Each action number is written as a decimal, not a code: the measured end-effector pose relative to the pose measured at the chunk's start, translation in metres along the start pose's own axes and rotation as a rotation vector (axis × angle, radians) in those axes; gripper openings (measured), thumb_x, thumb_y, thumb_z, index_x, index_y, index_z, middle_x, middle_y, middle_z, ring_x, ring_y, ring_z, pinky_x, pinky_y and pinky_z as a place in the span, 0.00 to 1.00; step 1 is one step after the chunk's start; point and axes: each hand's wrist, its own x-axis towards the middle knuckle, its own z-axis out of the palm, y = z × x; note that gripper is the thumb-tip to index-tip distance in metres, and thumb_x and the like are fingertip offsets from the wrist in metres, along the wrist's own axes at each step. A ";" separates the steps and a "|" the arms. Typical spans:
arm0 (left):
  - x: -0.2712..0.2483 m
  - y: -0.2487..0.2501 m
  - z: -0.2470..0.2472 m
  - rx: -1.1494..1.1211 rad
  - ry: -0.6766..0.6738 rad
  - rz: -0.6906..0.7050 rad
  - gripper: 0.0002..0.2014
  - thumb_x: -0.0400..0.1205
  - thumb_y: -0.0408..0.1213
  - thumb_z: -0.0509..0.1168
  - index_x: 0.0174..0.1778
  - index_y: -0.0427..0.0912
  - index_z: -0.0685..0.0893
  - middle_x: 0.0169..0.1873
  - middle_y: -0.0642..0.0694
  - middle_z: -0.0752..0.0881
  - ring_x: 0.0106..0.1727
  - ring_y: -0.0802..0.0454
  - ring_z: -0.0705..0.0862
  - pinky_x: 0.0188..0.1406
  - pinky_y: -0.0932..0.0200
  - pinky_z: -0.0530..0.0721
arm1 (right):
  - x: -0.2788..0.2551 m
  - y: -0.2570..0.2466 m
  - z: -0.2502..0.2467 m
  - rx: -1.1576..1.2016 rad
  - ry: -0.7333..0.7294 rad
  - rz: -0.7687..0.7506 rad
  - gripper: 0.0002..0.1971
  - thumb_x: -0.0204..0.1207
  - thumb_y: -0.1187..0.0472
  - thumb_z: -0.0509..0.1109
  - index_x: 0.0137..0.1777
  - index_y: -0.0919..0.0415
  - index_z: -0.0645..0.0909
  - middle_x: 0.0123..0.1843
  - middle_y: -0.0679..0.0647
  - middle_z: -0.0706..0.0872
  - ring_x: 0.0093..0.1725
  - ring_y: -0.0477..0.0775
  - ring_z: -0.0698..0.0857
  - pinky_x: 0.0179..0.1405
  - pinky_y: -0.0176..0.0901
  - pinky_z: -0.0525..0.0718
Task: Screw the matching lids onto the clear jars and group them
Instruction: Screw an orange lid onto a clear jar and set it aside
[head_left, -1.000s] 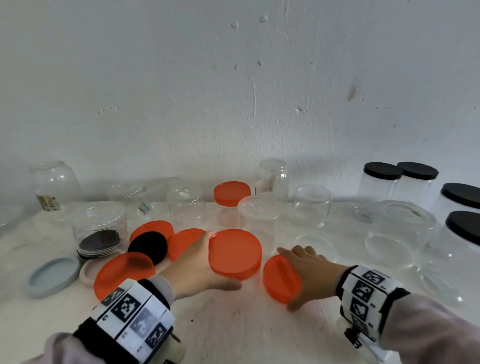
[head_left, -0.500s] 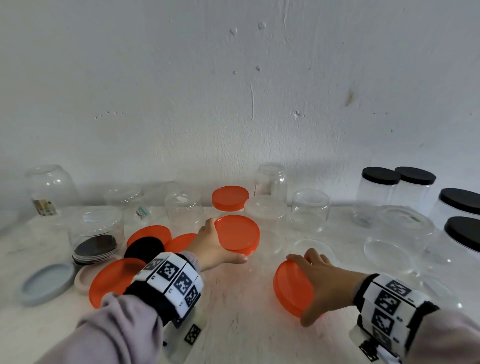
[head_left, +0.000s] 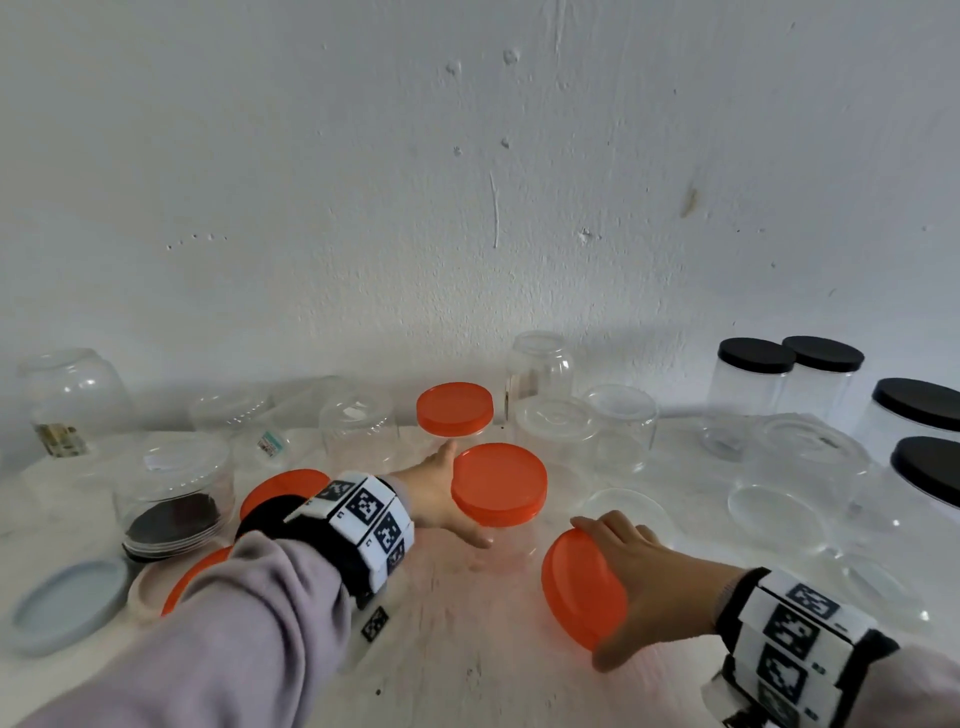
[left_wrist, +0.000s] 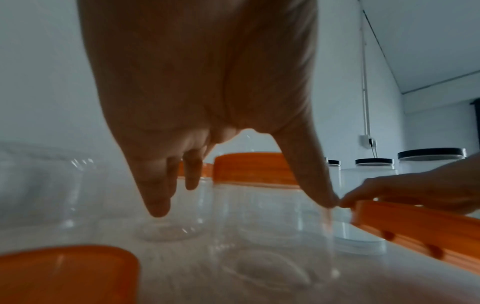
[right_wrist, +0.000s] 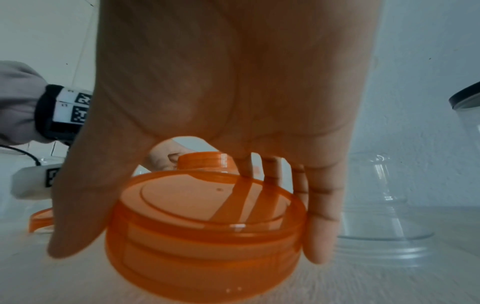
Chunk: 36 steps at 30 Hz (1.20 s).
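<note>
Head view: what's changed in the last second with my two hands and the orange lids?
The left hand has moved the orange-lidded jar back toward the wall, close to another capped jar, thumb still on its side. The right hand still holds the loose orange lid tilted, in about the same spot. Nothing else moved.

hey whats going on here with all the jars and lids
A person seems to be fitting lids onto jars at a white table. Their left hand is at a clear jar that has an orange lid on, thumb against its side, fingers spread and seemingly off it. Their right hand has a loose orange lid in its grip, tilted on edge. Around them are clear jars without lids, spare orange lids at the left and black-lidded jars at the right.
</note>
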 end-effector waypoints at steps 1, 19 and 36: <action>0.002 -0.004 -0.008 0.055 -0.001 0.004 0.68 0.63 0.56 0.80 0.83 0.45 0.34 0.84 0.46 0.54 0.82 0.47 0.58 0.78 0.52 0.63 | 0.000 -0.001 0.000 0.007 -0.001 0.000 0.67 0.53 0.34 0.79 0.82 0.42 0.34 0.74 0.38 0.51 0.76 0.52 0.56 0.73 0.55 0.73; 0.054 -0.074 -0.091 0.314 0.283 -0.274 0.42 0.78 0.64 0.62 0.80 0.40 0.59 0.76 0.36 0.65 0.75 0.37 0.69 0.71 0.46 0.71 | -0.008 -0.025 0.006 0.090 0.034 0.019 0.59 0.56 0.34 0.77 0.79 0.35 0.40 0.66 0.36 0.57 0.67 0.44 0.67 0.65 0.42 0.76; 0.011 -0.081 -0.098 -0.047 0.552 -0.146 0.49 0.68 0.63 0.72 0.79 0.68 0.47 0.69 0.36 0.57 0.60 0.28 0.78 0.55 0.48 0.79 | -0.027 -0.048 0.013 0.127 0.038 0.019 0.63 0.52 0.32 0.80 0.80 0.36 0.40 0.67 0.34 0.56 0.70 0.44 0.63 0.71 0.48 0.74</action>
